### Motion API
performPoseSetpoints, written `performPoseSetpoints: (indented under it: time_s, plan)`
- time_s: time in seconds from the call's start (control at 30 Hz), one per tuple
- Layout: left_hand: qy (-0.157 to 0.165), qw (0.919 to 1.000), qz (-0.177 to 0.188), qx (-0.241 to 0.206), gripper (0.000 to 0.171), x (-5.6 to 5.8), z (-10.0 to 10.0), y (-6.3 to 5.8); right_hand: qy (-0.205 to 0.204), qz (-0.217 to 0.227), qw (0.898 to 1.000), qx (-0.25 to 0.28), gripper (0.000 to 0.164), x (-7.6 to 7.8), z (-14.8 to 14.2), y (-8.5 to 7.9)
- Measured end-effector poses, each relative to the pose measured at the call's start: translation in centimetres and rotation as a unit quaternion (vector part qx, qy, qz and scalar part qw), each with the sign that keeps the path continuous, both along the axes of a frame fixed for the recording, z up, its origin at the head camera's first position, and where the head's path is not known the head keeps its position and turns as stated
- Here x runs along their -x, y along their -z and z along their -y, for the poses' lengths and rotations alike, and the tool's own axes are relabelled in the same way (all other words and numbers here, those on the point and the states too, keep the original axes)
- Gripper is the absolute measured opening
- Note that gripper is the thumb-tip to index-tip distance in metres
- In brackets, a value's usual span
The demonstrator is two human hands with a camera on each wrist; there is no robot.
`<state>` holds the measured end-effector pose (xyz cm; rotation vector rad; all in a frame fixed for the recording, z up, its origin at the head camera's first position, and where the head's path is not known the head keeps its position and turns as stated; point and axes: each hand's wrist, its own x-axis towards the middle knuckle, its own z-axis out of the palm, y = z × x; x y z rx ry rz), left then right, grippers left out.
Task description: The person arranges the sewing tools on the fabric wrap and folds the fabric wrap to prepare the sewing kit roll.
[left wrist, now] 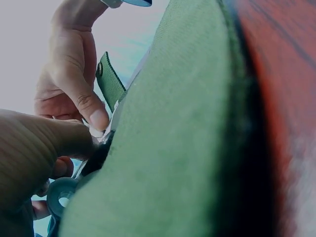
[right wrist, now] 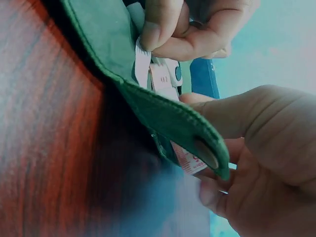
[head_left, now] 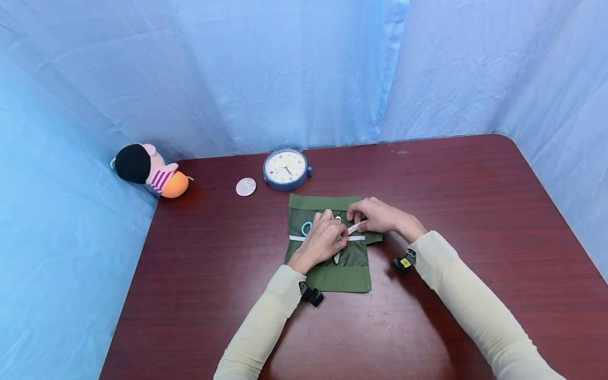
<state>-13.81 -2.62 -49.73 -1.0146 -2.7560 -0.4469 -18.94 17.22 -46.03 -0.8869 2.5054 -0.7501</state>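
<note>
A green cloth sewing pouch (head_left: 339, 279) lies spread out on the table with a white elastic band (head_left: 357, 238) across its middle. My left hand (head_left: 323, 237) is over the pouch, its thumb and finger pinching the elastic band (right wrist: 142, 59), as the right wrist view shows. My right hand (head_left: 380, 216), at the pouch's right edge, holds a pale measuring tape (right wrist: 165, 79) with red markings, one end close to the band. Teal-handled scissors (head_left: 304, 229) and a slim metal nail clipper (head_left: 336, 258) lie on the pouch, both partly hidden by the left hand.
Beyond the pouch stands a round blue clock (head_left: 286, 169), with a small shiny disc (head_left: 246, 187) to its left. A plush toy (head_left: 154, 171) lies at the far left corner. A green snap tab (right wrist: 182, 123) sticks out from the pouch's right side. Blue curtains (head_left: 285, 68) surround the table.
</note>
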Motion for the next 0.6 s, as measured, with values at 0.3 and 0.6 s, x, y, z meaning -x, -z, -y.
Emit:
performPoseSetpoints:
  time_s: [0.3,0.6]
  plan:
    - [0.005,1.0,-0.003,-0.001,0.012,0.05,0.05,0.02,0.133,0.065,0.985,0.089,0.02,0.16,-0.1,0.01]
    - [0.005,1.0,0.0,0.002,0.011,0.06,0.05,-0.01,0.175,0.179,0.952,0.174,0.025,0.21,-0.21,0.56]
